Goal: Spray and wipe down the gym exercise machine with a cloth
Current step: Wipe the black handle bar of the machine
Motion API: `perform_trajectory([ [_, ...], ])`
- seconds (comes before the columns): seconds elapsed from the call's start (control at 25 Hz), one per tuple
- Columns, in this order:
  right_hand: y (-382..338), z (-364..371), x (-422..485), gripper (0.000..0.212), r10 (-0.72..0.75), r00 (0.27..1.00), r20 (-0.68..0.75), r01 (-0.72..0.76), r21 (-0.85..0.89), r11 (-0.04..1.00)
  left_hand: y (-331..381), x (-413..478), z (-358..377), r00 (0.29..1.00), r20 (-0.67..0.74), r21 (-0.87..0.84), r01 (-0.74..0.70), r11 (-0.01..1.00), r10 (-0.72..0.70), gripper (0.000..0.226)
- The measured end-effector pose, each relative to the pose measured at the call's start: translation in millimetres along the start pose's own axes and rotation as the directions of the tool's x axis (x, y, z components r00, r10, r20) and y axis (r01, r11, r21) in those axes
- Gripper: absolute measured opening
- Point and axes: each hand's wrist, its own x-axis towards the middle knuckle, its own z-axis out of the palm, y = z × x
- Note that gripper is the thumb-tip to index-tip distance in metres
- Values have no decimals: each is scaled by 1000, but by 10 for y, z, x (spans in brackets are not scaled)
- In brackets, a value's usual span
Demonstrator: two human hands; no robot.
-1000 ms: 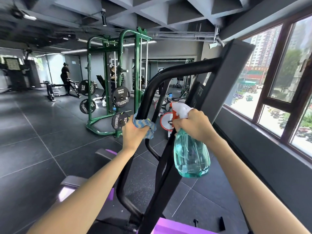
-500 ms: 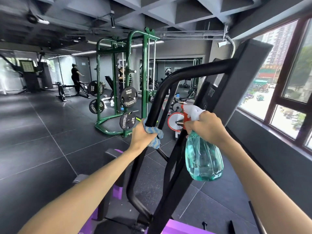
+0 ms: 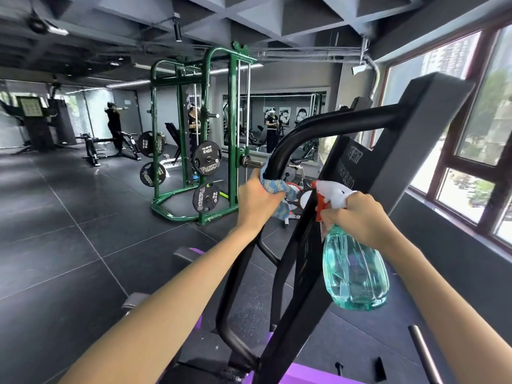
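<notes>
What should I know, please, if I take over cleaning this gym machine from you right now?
Left hand: grips the blue cloth, wrapped round the bend of the machine's black curved bar.
Right hand: holds the spray bottle at its trigger head, beside the slanted black column.
Done: the cloth is on the bar's bend; no wet marks show, so I cannot tell what is already clean.
Left: probably the bar's upper run, the column and the purple pad below.

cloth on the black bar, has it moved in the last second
Yes, the cloth in the left hand slid up the black bar toward its bend.
</notes>
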Motion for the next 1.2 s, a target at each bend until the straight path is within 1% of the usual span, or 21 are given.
perform_trajectory([
  [0.16,-3,-19,-7,22,-19,1000,-3,19,21,1000,-14,-60,-28,998,35,17,53,998,-54,37],
  [0.24,-15,-20,-35,18,-74,997,8,73,17,997,-43,-96,-45,992,53,28,110,994,-111,39],
  [0.28,-8,-8,-54,23,-110,994,8,110,26,994,-60,-104,-41,989,51,26,134,991,-135,41],
  [0.32,1,-6,-60,28,-143,990,4,143,26,989,-66,-110,-22,988,27,16,152,988,-152,43],
  [0.4,48,-24,-14,30,-174,985,14,174,20,985,-37,-120,21,979,-47,11,198,980,-197,46],
  [0.56,177,81,81,17,-235,972,-12,235,33,971,32,-174,60,963,-86,31,260,965,-256,36],
  [0.64,217,115,117,20,-290,957,-26,290,4,957,71,-188,61,956,-98,40,281,959,-276,33],
  [0.76,240,152,170,19,-330,943,-39,329,-32,944,82,-191,53,958,-80,42,279,959,-275,29],
  [0.84,241,155,172,21,-345,938,-42,342,-56,938,27,-198,58,962,-87,29,262,965,-259,26],
  [0.92,245,150,160,24,-336,941,-50,334,-39,942,-29,-233,54,966,-83,8,248,969,-247,26],
  [1.0,212,123,133,27,-322,945,-48,320,-48,946,-150,-277,45,967,-68,-17,244,970,-245,37],
  [1.04,188,105,114,26,-301,953,-39,299,-46,953,-222,-299,40,970,-57,-20,238,971,-238,43],
  [1.12,154,65,43,21,-251,968,-23,250,-36,967,-365,-354,34,969,-30,-32,245,969,-246,43],
  [1.2,118,6,-24,30,-248,968,-19,248,-35,968,-422,-429,17,969,-1,-77,245,966,-246,40],
])
